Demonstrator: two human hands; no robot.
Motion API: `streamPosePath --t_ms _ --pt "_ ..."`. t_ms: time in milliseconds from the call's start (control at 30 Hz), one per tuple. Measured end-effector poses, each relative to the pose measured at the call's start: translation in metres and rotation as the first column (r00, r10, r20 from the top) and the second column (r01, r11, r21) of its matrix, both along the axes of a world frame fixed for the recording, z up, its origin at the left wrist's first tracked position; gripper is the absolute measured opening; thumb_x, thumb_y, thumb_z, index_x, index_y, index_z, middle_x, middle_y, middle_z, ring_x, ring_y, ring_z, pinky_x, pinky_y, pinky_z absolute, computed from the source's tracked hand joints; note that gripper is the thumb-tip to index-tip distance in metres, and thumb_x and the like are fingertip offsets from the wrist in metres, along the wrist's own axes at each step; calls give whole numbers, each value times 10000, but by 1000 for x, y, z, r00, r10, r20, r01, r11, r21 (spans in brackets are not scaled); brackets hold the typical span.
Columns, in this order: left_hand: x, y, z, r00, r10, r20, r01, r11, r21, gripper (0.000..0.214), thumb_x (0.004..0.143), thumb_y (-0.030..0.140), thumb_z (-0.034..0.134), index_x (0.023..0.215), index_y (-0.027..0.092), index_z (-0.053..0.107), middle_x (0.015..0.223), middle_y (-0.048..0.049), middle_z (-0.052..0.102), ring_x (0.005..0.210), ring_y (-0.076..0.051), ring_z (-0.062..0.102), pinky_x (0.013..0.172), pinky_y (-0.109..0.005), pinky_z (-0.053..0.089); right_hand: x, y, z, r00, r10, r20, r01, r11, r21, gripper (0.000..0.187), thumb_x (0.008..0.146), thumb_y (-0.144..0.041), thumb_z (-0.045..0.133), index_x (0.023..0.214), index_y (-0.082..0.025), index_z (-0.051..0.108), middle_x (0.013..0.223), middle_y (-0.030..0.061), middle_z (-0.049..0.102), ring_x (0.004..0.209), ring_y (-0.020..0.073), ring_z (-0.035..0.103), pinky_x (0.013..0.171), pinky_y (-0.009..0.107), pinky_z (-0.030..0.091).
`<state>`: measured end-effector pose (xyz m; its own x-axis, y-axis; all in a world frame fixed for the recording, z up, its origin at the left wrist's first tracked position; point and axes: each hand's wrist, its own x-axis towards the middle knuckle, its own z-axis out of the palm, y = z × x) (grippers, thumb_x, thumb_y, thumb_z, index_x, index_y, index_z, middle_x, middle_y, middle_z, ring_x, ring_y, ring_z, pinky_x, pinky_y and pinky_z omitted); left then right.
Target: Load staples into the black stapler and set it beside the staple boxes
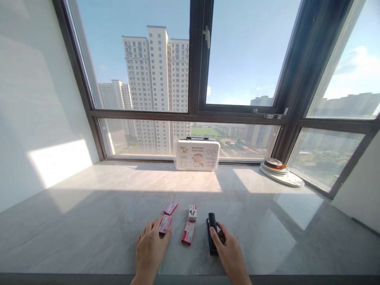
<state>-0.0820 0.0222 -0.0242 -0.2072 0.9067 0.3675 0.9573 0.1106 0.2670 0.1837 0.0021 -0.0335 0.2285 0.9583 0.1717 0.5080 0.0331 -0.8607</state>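
My left hand (150,249) rests on the grey stone sill with its fingertips on a small red and white staple box (165,223). My right hand (230,253) curls round a black stapler (211,231) that lies flat on the sill. Between the hands lies a second red box (188,232). Just beyond stand an upright box (192,213) and another flat one (170,208).
A white case with cartoon print (197,155) leans against the window at the back. A stack of plates (280,170) sits at the back right. A white wall closes the left side, and the sill's front edge (89,277) runs below my wrists.
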Motion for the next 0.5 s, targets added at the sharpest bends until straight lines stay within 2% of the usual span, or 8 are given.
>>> streamPosePath --t_ms 67,133,200,267,400,500 --pt "12 -10 1 1000 -20 17 19 996 81 433 953 400 495 1354 256 576 1212 -108 601 1113 -298 558 897 -404 439 0 0 -2 1000 -5 -17 5 1000 11 588 892 -651 494 1239 -208 664 751 26 683 689 230 652 626 302 473" --pt "30 -19 3 992 -124 31 118 980 160 412 970 356 471 1365 290 569 1343 -104 541 1233 -306 489 988 -436 418 1 0 -3 1000 -1 -30 2 1000 16 593 889 -649 498 1248 -204 656 765 29 686 691 231 651 631 307 480" --pt "51 -23 4 965 -260 45 248 952 179 382 980 328 454 1335 317 596 1383 -80 520 1298 -298 441 1059 -454 379 1 0 -4 999 4 -47 -3 1000 21 595 890 -645 499 1254 -199 648 761 26 684 688 228 651 636 308 484" --pt "67 -21 4 935 -347 74 333 930 154 367 981 335 454 1307 318 620 1354 -71 538 1294 -291 446 1082 -462 362 1 0 -6 998 6 -60 -5 1000 25 595 893 -640 503 1267 -196 636 758 19 681 686 223 652 640 304 485" --pt "76 -9 -3 927 -356 115 341 931 129 435 944 371 505 1368 289 561 1348 -74 548 1281 -297 459 1089 -472 350 7 0 -5 999 16 -52 -14 999 33 599 900 -627 506 1298 -191 613 764 9 667 681 212 644 634 295 484" --pt "66 -8 -6 938 -328 114 315 941 123 377 909 368 549 1258 242 618 1317 -85 571 1283 -307 458 1100 -480 341 17 2 4 997 83 0 -83 994 78 523 911 -568 519 1257 -197 649 905 42 686 736 204 649 652 285 497"
